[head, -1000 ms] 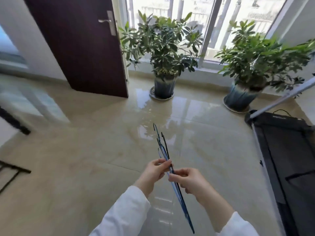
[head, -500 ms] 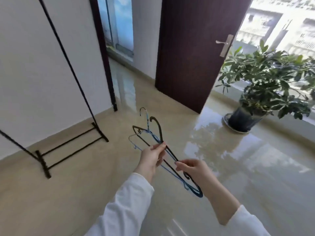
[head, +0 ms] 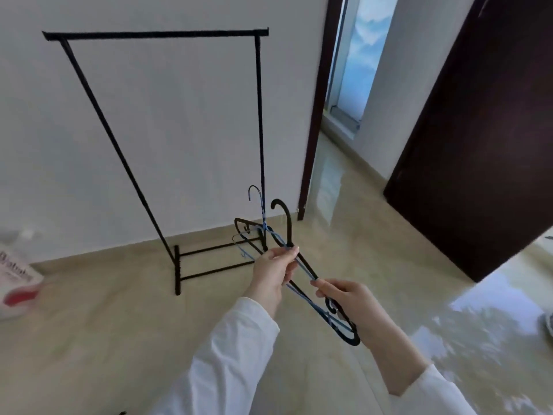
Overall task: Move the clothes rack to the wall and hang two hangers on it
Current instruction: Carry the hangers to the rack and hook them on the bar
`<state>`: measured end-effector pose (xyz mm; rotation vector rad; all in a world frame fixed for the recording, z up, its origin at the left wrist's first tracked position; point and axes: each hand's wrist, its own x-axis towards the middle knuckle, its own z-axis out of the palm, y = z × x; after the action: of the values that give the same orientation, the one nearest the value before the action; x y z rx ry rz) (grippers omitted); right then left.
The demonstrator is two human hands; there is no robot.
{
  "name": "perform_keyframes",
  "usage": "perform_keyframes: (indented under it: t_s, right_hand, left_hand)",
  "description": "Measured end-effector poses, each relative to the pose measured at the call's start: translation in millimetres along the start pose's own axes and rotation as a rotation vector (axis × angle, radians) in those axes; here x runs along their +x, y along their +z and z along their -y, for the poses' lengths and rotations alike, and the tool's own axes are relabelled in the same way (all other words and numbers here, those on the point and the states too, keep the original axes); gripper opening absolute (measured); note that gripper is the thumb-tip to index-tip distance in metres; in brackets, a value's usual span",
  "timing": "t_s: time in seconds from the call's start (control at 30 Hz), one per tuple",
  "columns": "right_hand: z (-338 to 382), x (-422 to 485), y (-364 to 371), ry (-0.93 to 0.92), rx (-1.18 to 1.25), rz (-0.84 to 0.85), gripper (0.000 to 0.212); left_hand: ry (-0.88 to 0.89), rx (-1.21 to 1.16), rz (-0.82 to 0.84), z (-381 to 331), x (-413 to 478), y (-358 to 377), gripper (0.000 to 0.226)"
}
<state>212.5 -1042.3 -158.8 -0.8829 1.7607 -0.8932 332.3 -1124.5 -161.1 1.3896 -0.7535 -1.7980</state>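
A black metal clothes rack (head: 155, 34) stands against the white wall, its top bar bare. I hold two hangers together in front of it: a thick black hanger (head: 284, 218) and a thin blue wire hanger (head: 260, 202), hooks pointing up. My left hand (head: 273, 269) pinches them near the necks. My right hand (head: 344, 296) grips their lower end. Both hangers are low, near the rack's right foot and well below its bar.
A white and red bag (head: 16, 283) lies on the floor at the left. A doorway with a dark frame (head: 317, 115) opens right of the rack, and a dark brown door (head: 484, 145) stands open further right. The tiled floor is glossy.
My view has swung left from the plants and window to the wall, so the whole rack is now in sight. The hangers stay held in both hands, turned more upright.
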Motion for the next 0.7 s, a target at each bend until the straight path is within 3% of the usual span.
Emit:
perform_keyframes:
  t_s: [0.47,0.7]
  right_hand:
    - [142,130,32,-0.172,0.007,0.113,0.024]
    - [219,201,66,-0.220,-0.006,0.118,0.018]
  left_hand:
    - [0.241,-0.131,-0.175,-148,94,-3,0.013]
    - [0.304,-0.208,-0.144,-228,164,-22,0.012]
